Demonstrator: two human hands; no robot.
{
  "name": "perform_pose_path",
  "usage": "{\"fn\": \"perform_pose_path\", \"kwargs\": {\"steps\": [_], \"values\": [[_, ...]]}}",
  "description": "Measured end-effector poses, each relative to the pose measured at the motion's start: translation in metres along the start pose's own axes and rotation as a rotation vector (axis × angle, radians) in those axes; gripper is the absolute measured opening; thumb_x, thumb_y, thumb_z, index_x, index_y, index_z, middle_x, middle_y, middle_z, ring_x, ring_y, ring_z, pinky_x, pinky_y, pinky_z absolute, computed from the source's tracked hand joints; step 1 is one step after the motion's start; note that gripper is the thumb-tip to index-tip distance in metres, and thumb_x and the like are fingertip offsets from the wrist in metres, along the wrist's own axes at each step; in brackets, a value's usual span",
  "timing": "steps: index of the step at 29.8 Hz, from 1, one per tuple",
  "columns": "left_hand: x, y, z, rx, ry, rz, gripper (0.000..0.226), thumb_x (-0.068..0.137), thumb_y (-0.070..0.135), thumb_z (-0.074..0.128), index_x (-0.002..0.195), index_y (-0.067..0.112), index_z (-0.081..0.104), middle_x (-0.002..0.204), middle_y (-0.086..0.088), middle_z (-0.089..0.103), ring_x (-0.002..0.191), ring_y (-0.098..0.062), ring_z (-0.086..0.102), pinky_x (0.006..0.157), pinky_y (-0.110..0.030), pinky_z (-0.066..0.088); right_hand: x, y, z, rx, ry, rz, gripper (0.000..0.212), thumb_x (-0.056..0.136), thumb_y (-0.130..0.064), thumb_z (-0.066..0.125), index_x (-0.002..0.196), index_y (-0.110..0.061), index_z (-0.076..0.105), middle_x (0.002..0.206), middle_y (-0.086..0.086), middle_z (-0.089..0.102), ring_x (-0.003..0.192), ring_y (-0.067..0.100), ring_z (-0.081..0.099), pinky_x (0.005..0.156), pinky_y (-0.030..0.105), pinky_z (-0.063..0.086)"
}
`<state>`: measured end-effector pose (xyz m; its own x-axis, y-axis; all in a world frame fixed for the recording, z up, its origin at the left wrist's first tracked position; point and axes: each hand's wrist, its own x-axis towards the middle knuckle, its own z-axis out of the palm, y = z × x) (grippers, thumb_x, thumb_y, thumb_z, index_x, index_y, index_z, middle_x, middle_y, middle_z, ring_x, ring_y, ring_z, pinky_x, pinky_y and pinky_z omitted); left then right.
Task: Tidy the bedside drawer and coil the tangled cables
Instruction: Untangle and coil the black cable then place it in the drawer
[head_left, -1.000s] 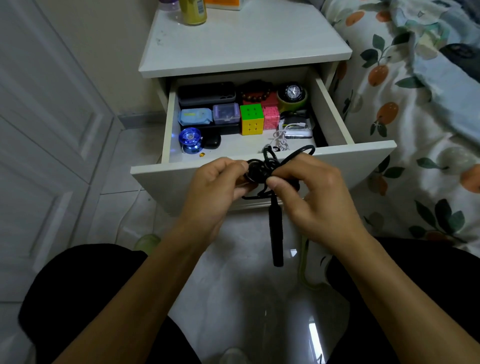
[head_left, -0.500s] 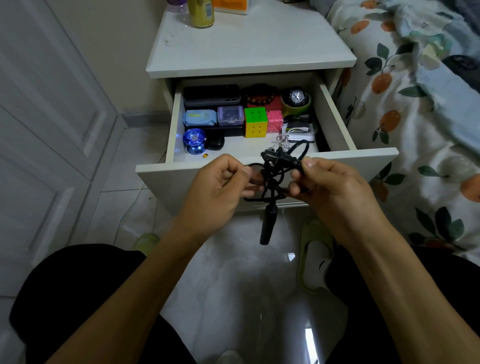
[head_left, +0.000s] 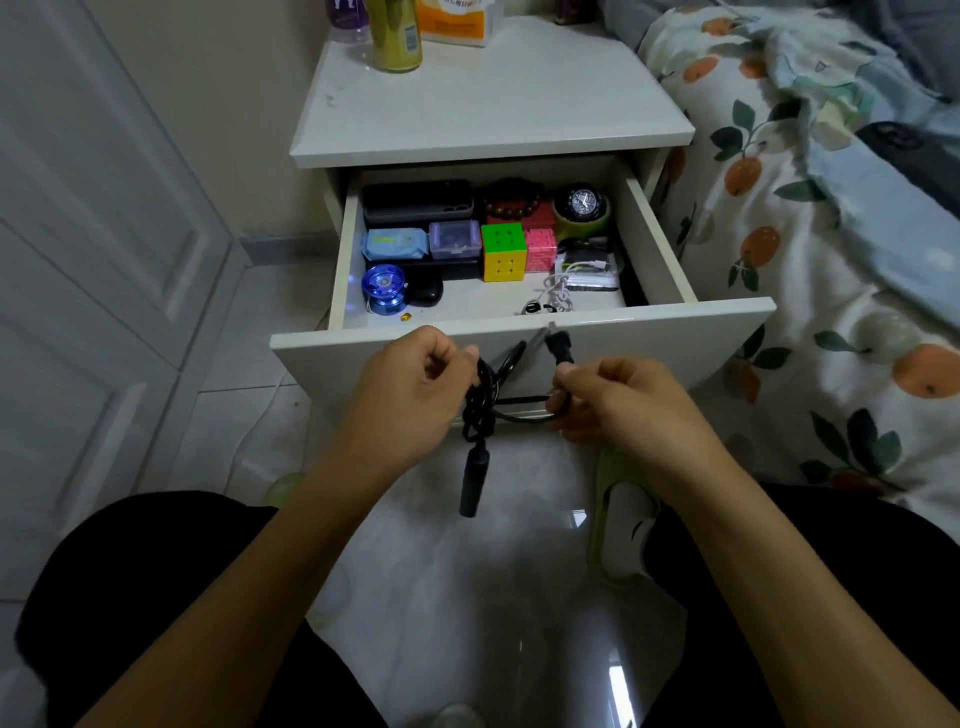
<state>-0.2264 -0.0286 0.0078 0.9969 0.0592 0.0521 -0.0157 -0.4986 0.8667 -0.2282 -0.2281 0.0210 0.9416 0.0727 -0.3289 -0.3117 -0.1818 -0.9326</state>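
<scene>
Drawer (head_left: 524, 343) open; white nightstand (head_left: 493, 104), tiled floor (head_left: 467, 597), bed (head_left: 831, 208) right.

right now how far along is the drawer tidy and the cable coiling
Done: the drawer is open, with its back items, like the puzzle cube, in neat rows. In hand: the left hand and right hand hold the black cable, which looks tangled, one end dangling. Left: coiling it, then the loose white cable in the drawer.
</scene>
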Motion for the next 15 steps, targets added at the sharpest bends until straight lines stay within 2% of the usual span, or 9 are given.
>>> {"fn": "perform_pose_path", "kwargs": {"steps": [1, 2, 4, 6, 8, 10, 12, 13, 15], "values": [[-0.001, 0.0, 0.0, 0.041, 0.011, 0.002, 0.028, 0.096, 0.034, 0.055, 0.082, 0.011, 0.062, 0.08, -0.004, 0.071, 0.062, -0.006, 0.061, 0.062, -0.02, 0.053, 0.0, 0.001, 0.002, -0.046, -0.016, -0.002, 0.028, 0.097, -0.026, 0.058, 0.088, -0.003, 0.07, 0.083, 0.009, 0.075, 0.076, 0.021, 0.073, 0.069, 0.028, 0.06], [-0.002, 0.0, -0.001, 0.081, 0.029, -0.001, 0.029, 0.096, 0.035, 0.055, 0.082, 0.01, 0.062, 0.076, -0.003, 0.07, 0.056, -0.003, 0.055, 0.055, -0.017, 0.046, -0.001, 0.002, 0.005, -0.077, -0.044, -0.007, 0.026, 0.097, -0.028, 0.059, 0.092, -0.004, 0.07, 0.086, 0.007, 0.075, 0.077, 0.018, 0.073, 0.071, 0.028, 0.059], [-0.003, -0.001, -0.003, 0.128, 0.068, -0.014, 0.031, 0.096, 0.036, 0.055, 0.081, 0.01, 0.062, 0.064, 0.0, 0.062, 0.049, -0.003, 0.048, 0.051, -0.021, 0.04, -0.002, 0.006, 0.011, -0.146, -0.12, -0.025, 0.024, 0.094, -0.034, 0.062, 0.103, -0.012, 0.068, 0.092, 0.003, 0.075, 0.082, 0.013, 0.073, 0.08, 0.032, 0.059], [-0.004, -0.001, -0.006, 0.1, 0.098, -0.047, 0.032, 0.097, 0.035, 0.055, 0.081, 0.008, 0.061, 0.06, 0.0, 0.058, 0.051, -0.005, 0.05, 0.052, -0.028, 0.045, -0.005, 0.011, 0.018, -0.218, -0.188, -0.046, 0.025, 0.089, -0.041, 0.066, 0.109, -0.026, 0.064, 0.094, -0.002, 0.075, 0.088, 0.007, 0.071, 0.086, 0.033, 0.055], [-0.004, 0.0, -0.008, 0.0, 0.11, -0.099, 0.03, 0.098, 0.032, 0.055, 0.082, 0.007, 0.061, 0.069, -0.002, 0.066, 0.062, -0.014, 0.064, 0.053, -0.032, 0.055, -0.007, 0.014, 0.025, -0.215, -0.24, -0.061, 0.028, 0.083, -0.044, 0.072, 0.106, -0.035, 0.059, 0.092, -0.008, 0.075, 0.091, 0.001, 0.069, 0.086, 0.026, 0.05], [-0.005, 0.001, -0.008, -0.118, 0.113, -0.152, 0.028, 0.099, 0.029, 0.055, 0.083, 0.007, 0.062, 0.073, 0.001, 0.069, 0.067, -0.008, 0.068, 0.05, -0.023, 0.054, -0.008, 0.017, 0.031, -0.195, -0.293, -0.059, 0.04, 0.078, -0.046, 0.076, 0.112, -0.038, 0.055, 0.095, -0.01, 0.074, 0.094, 0.0, 0.068, 0.089, 0.027, 0.049], [-0.006, 0.0, -0.007, -0.212, 0.108, -0.203, 0.027, 0.099, 0.029, 0.055, 0.084, 0.008, 0.063, 0.068, 0.005, 0.069, 0.063, -0.002, 0.067, 0.05, -0.02, 0.054, -0.01, 0.019, 0.038, -0.222, -0.317, -0.058, 0.057, 0.073, -0.048, 0.079, 0.122, -0.034, 0.054, 0.096, -0.006, 0.073, 0.092, 0.005, 0.069, 0.091, 0.034, 0.052], [-0.006, 0.0, -0.007, -0.229, 0.104, -0.224, 0.027, 0.099, 0.029, 0.055, 0.084, 0.009, 0.063, 0.066, 0.005, 0.068, 0.061, -0.002, 0.067, 0.05, -0.02, 0.053, -0.01, 0.019, 0.039, -0.254, -0.308, -0.068, 0.058, 0.071, -0.049, 0.08, 0.121, -0.029, 0.057, 0.094, -0.004, 0.073, 0.089, 0.007, 0.069, 0.089, 0.037, 0.054], [-0.008, -0.002, -0.007, -0.196, 0.089, -0.242, 0.028, 0.099, 0.032, 0.055, 0.082, 0.012, 0.063, 0.064, 0.005, 0.067, 0.057, -0.002, 0.066, 0.049, -0.018, 0.051, -0.012, 0.018, 0.042, -0.321, -0.252, -0.125, 0.039, 0.076, -0.043, 0.079, 0.101, -0.017, 0.064, 0.081, 0.003, 0.07, 0.072, 0.014, 0.069, 0.073, 0.042, 0.057]]}}
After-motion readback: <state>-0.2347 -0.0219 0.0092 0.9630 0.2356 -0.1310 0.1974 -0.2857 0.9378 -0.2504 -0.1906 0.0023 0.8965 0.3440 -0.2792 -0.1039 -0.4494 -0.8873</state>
